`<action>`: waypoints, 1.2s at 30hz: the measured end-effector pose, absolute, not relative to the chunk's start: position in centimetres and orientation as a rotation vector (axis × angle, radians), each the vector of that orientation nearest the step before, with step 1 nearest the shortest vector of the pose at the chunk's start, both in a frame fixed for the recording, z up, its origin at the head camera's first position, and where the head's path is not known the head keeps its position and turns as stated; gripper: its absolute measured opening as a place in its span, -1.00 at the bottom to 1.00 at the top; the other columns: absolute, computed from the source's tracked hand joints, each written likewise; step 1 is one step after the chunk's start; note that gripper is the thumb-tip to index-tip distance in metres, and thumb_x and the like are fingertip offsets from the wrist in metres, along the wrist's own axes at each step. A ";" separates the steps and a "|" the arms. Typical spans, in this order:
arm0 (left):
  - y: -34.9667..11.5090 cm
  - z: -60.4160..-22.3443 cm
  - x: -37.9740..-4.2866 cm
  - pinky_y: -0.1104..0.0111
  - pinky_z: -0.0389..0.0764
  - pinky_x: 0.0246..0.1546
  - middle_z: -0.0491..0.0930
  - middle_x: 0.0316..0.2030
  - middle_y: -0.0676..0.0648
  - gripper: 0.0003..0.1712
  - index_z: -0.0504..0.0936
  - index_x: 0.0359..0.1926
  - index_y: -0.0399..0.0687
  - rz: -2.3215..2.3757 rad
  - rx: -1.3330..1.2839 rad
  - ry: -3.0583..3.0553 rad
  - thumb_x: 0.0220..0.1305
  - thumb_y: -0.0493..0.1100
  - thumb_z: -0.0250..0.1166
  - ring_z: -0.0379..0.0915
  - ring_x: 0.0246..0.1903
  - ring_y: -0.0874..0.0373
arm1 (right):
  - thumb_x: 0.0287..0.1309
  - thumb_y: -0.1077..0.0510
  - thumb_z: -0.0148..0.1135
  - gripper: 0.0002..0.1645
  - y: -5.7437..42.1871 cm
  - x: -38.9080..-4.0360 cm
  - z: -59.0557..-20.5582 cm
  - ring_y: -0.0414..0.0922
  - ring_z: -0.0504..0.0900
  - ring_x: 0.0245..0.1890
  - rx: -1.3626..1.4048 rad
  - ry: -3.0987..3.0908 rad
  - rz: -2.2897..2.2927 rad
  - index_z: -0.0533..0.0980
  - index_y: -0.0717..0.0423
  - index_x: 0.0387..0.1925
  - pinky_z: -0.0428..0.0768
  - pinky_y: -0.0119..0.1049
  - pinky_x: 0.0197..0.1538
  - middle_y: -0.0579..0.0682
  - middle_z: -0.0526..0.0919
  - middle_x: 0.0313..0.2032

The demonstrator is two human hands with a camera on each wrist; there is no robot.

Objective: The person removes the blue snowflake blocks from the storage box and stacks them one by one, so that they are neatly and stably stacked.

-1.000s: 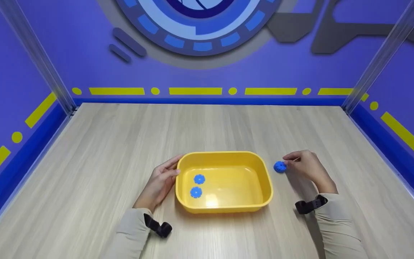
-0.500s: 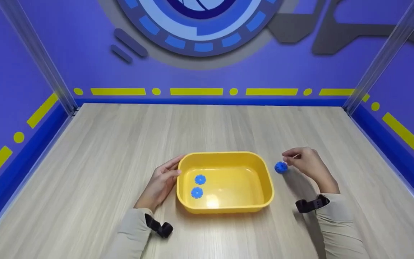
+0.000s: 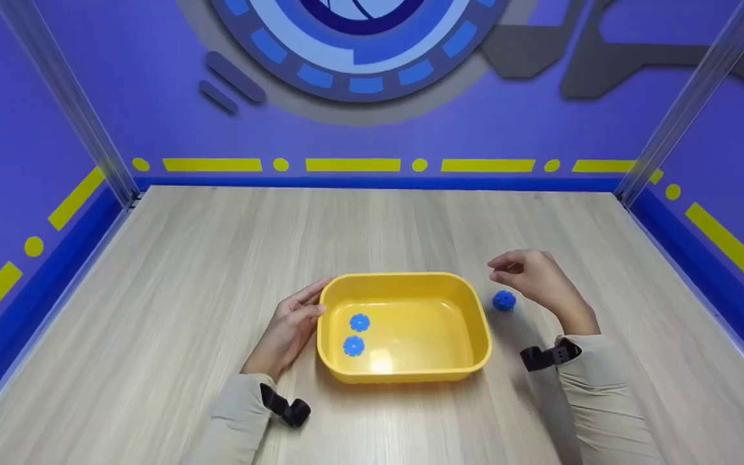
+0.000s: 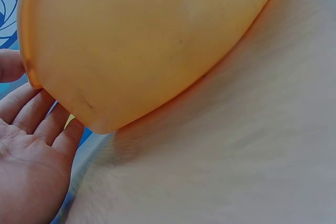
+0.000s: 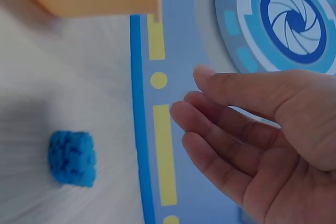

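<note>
My left hand (image 3: 290, 329) holds the left end of a yellow plastic basin (image 3: 404, 376), thumb at the rim and fingers against the outer wall, as the left wrist view shows. Two flat blue notched discs (image 3: 359, 322) lie inside the basin near its left end. Right of the basin, a short stack of blue notched discs (image 3: 504, 300) stands on the table. Raised above and behind that stack is my right hand (image 3: 537, 281), its fingers loosely bent with nothing between them. The right wrist view shows the stack (image 5: 72, 158) apart from the fingertips.
The wood-grain table (image 3: 217, 258) is bounded by blue-purple panels (image 3: 372, 142) at the back and both sides. Clear corner posts (image 3: 75, 97) rise at the back left and back right. Each wrist carries a black strap with a camera (image 3: 288, 407).
My right hand has moved up and away from the blue disc stack, which stays in its place. The left hand and the basin hold still.
</note>
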State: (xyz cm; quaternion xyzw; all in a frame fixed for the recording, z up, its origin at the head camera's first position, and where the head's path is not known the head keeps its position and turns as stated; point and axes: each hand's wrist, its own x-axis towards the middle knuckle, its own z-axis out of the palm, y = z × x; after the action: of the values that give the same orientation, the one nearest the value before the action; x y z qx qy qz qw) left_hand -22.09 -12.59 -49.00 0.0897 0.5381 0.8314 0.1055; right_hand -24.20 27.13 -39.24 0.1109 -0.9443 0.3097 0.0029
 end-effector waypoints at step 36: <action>-12.6 -49.0 -22.1 0.28 0.40 0.30 0.18 0.39 -0.36 -0.29 0.13 0.38 -0.47 2.467 0.255 1.542 0.19 -0.47 0.08 0.35 0.24 0.12 | 0.07 0.23 0.36 -0.65 14.4 -25.4 -37.6 -0.01 0.69 -0.15 1.178 -3.044 0.703 0.63 0.26 -0.07 0.68 -0.19 -0.03 0.15 0.72 -0.13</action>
State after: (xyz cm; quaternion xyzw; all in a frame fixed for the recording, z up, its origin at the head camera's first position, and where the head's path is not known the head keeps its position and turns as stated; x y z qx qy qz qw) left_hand -22.08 -12.60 -48.97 0.0867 0.5248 0.8396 0.1103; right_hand -25.37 14.36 -37.64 0.3511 -0.9073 0.2096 -0.0983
